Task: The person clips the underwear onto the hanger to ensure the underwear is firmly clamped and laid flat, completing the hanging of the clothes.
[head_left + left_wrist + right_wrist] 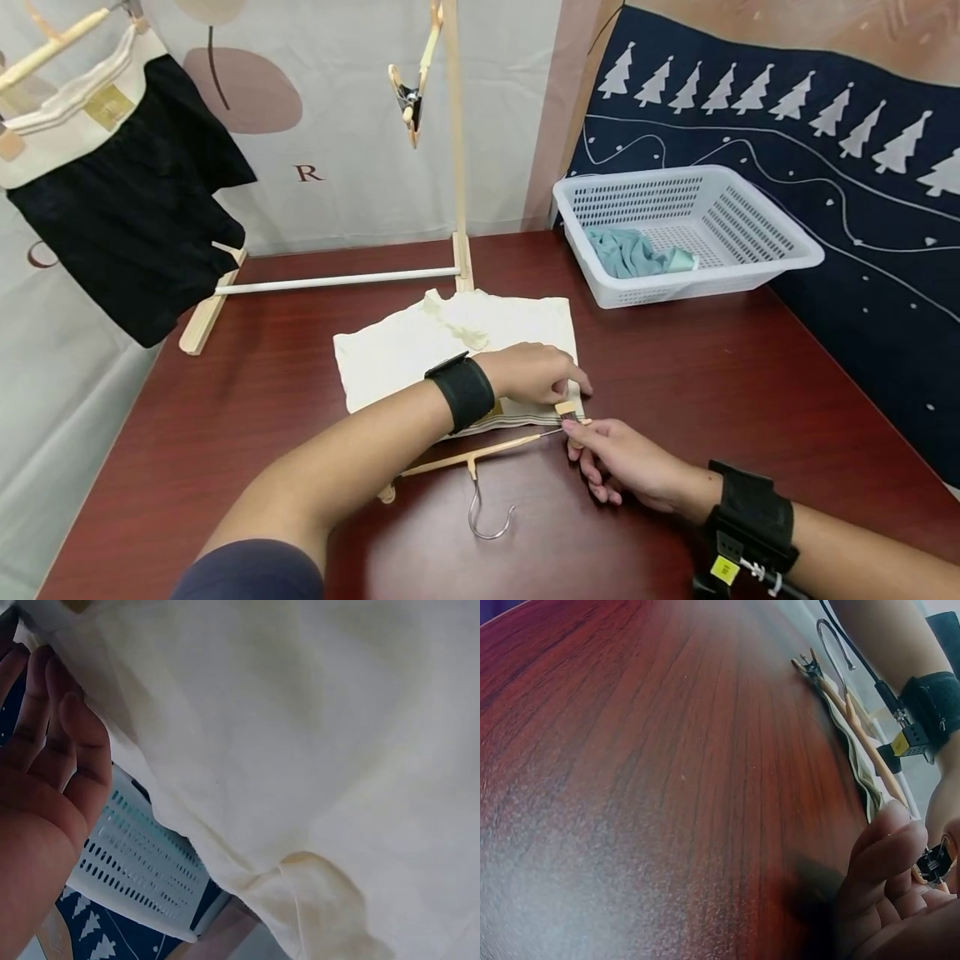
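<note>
Bare table (712, 367) runs between the right hand (637, 462) and the basket (675, 296); the left forearm (337, 458) bars passage over the cloth (397, 367); the hanger (487, 451) blocks its near edge; the stand's upright (455, 125) rises behind.

A pale plastic basket (705, 285) with slotted sides stands toward the back right of the dark red-brown table (675, 392), a crumpled teal cloth (630, 254) lying in its left part. Behind it hangs a navy panel (862, 279) printed with a row of white trees (753, 89). A pale backdrop (360, 200) at the rear carries a mauve shape (247, 92) and a brown letter R (307, 173). At the left, a black garment (135, 200) with a white waistband and gold patch (109, 107) hangs from a wooden hanger (56, 46). A white bar (337, 281) joins a wooden foot (213, 312) to a wooden post (454, 150); a clip (411, 104) hangs just beside the post.
</note>
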The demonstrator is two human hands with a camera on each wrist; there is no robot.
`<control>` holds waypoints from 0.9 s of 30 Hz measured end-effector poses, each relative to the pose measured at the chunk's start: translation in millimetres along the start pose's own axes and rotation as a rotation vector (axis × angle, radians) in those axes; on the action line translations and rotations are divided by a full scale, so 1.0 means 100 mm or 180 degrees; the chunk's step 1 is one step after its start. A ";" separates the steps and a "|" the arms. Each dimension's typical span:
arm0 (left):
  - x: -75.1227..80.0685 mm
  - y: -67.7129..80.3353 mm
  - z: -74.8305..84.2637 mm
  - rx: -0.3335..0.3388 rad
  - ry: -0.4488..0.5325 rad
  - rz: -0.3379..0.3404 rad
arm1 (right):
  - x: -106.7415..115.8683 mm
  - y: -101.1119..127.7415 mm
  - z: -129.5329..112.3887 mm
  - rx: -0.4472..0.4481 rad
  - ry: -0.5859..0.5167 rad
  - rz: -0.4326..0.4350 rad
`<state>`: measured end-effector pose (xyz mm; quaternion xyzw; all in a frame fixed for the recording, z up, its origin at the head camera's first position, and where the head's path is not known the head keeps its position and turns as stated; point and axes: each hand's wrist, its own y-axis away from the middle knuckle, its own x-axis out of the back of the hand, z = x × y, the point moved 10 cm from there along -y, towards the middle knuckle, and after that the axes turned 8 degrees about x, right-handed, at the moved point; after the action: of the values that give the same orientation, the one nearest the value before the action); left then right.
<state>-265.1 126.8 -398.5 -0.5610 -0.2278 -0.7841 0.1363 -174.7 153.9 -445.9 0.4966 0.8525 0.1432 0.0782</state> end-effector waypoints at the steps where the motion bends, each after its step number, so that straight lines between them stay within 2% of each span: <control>1: -0.01 0.00 0.01 -0.0015 0.0026 -0.0029 | 0.00 0.00 0.00 0.0003 -0.0007 -0.0008; 8: 0.01 0.02 0.05 -0.0108 0.0249 -0.0028 | 0.00 -0.01 0.02 0.0020 -0.0111 -0.0025; 16: 0.08 0.00 -0.06 -0.0120 0.0603 0.0066 | -0.02 -0.02 0.03 0.0149 -0.0127 -0.0155; 19: 0.06 -0.02 -0.13 -0.0036 0.0970 -0.0102 | -0.02 -0.02 0.04 0.0149 -0.0143 -0.0157; 24: -0.05 -0.05 -0.22 0.0188 0.1917 -0.0486 | -0.01 -0.02 0.04 0.0157 -0.0166 -0.0134; 27: -0.11 -0.07 -0.27 0.0304 0.2276 -0.0627 | 0.00 -0.02 0.01 0.0183 -0.0191 -0.0117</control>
<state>-286.7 118.8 -417.4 -0.2201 -0.2551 -0.9283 0.1572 -175.6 153.0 -447.9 0.4870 0.8625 0.1022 0.0921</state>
